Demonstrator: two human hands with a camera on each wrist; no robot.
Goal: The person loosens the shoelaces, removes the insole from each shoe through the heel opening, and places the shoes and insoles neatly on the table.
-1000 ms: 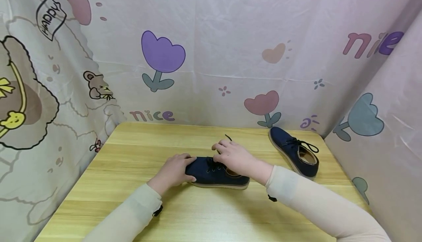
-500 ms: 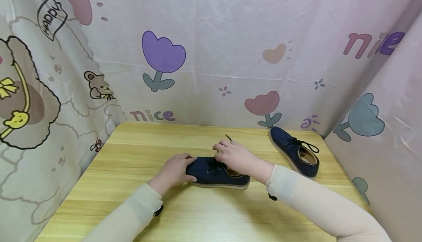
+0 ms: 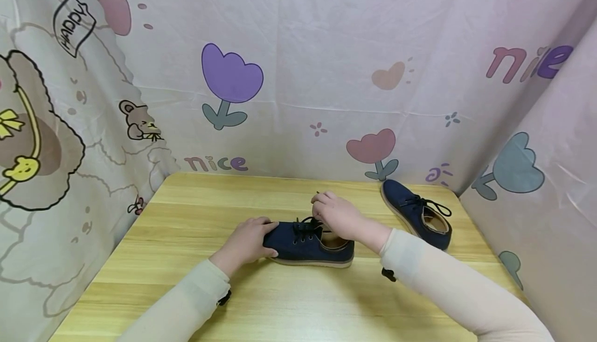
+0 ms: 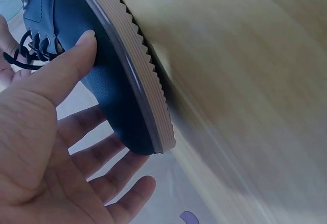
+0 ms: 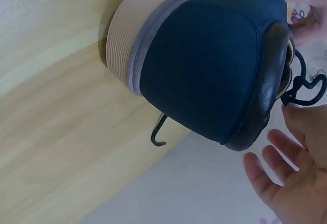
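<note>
A navy shoe (image 3: 303, 246) with a pale ridged sole rests on the table, toe to the left. My left hand (image 3: 247, 239) grips its toe, the thumb (image 4: 76, 63) on the near side and the fingers around the far side. Above the shoe's opening, my right hand (image 3: 340, 215) pinches a black shoelace (image 3: 308, 224) between thumb and forefinger; the fingertips are partly hidden in the head view. The right wrist view shows a loop of the lace (image 5: 306, 100) by the thumb and a loose lace end (image 5: 158, 132) beyond the heel.
A second navy shoe (image 3: 415, 215), its black lace in a bow, lies at the table's back right. Printed curtains (image 3: 289, 72) hang behind and at both sides of the wooden table (image 3: 196, 197).
My right hand has moved slightly right, drawing the lace with it, so the bow and the shoe's opening show more. The left hand and both shoes stay in place.
</note>
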